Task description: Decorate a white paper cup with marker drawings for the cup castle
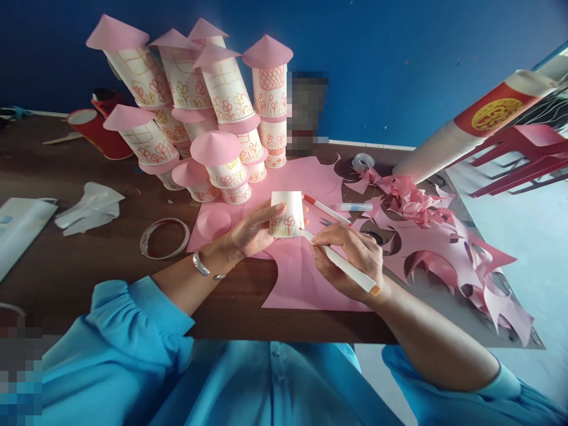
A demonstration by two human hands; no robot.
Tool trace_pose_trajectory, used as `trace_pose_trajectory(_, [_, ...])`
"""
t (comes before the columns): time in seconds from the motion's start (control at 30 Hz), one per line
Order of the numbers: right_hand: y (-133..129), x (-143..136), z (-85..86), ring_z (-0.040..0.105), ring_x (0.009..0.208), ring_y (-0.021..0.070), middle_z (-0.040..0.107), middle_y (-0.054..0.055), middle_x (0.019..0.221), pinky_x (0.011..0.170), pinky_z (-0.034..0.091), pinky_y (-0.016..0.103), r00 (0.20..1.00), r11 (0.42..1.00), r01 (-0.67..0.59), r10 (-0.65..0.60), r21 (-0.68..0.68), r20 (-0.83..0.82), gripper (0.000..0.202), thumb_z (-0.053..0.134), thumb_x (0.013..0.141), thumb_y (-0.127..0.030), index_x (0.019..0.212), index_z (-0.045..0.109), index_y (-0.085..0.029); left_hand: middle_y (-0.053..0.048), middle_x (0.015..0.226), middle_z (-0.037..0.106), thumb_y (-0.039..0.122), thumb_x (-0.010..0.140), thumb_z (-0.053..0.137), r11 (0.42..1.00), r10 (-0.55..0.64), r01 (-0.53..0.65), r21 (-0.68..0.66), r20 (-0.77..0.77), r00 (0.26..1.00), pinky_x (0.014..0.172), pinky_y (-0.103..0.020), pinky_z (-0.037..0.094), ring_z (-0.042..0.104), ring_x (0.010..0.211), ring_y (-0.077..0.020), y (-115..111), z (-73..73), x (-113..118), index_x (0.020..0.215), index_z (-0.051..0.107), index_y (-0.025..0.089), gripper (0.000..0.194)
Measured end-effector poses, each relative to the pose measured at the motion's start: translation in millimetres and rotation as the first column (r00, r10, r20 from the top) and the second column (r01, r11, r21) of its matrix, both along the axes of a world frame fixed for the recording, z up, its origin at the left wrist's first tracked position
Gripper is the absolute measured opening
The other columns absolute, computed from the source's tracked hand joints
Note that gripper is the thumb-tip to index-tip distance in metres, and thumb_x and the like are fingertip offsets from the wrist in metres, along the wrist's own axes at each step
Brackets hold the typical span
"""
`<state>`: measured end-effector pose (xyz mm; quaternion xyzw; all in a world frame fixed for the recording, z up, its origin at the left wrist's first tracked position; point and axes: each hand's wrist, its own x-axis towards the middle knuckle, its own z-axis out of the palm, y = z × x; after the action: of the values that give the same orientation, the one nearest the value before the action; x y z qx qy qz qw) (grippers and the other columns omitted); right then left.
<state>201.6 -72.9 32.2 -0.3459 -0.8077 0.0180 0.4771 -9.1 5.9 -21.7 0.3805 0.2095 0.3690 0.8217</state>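
My left hand (252,229) is closed around the side of a white paper cup (287,207), held upside down over pink paper (302,278). Flowers and grass in red and yellow are drawn around the cup's lower part. In my right hand (352,257) is a white marker (348,269) with an orange end, its tip touching or very near the cup's lower right side. A red and white marker (326,210) lies just behind the cup, partly hidden by my right hand. Scissors (327,222) show only in part beside it.
Decorated cup towers (231,97) with pink cone roofs stand at the back left. A roll of tape (164,238) lies on the left, near crumpled white film (91,208). Pink paper scraps (437,239) and a long stack of cups (470,133) are on the right.
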Motion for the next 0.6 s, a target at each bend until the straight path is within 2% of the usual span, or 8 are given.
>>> trace_pose_trajectory(0.2, [1.0,0.0,-1.1,0.076,0.068,0.0147,0.077,-0.002,0.083,0.060,0.061,0.025,1.000,1.000,-0.004,0.004,0.007,-0.008,0.020,0.067,0.099,-0.008,0.106,0.062,-0.026,-0.015,0.124,0.081,0.059,0.088,0.087,1.000,-0.018,0.018,0.011,0.000,1.000,0.097,-0.045,0.061,0.078,0.114,-0.0341,-0.4,2.1,-0.2,0.137,0.075,0.019,0.065])
trace_pose_trajectory(0.4, [2.9,-0.1,-2.3,0.079,0.073,0.0158,0.081,-0.001,0.090,0.064,0.064,0.026,1.000,1.000,0.018,-0.017,0.020,-0.014,0.022,0.068,0.099,-0.008,0.109,0.062,-0.026,-0.016,0.126,0.081,0.054,0.091,0.084,0.999,-0.027,0.026,0.038,0.013,1.000,0.102,-0.048,0.061,0.078,0.112,-0.0330,-1.3,2.2,0.9,0.136,0.075,0.019,0.057])
trace_pose_trajectory(0.6, [2.8,-0.3,-2.1,0.080,0.074,0.0162,0.081,0.001,0.089,0.065,0.064,0.026,0.999,0.999,0.027,-0.027,0.020,-0.019,0.019,0.069,0.099,-0.008,0.107,0.064,-0.025,-0.014,0.127,0.080,0.056,0.092,0.084,0.997,-0.051,0.050,0.067,0.019,0.998,0.096,-0.040,0.060,0.076,0.110,-0.0288,-0.3,2.5,1.5,0.135,0.077,0.020,0.057])
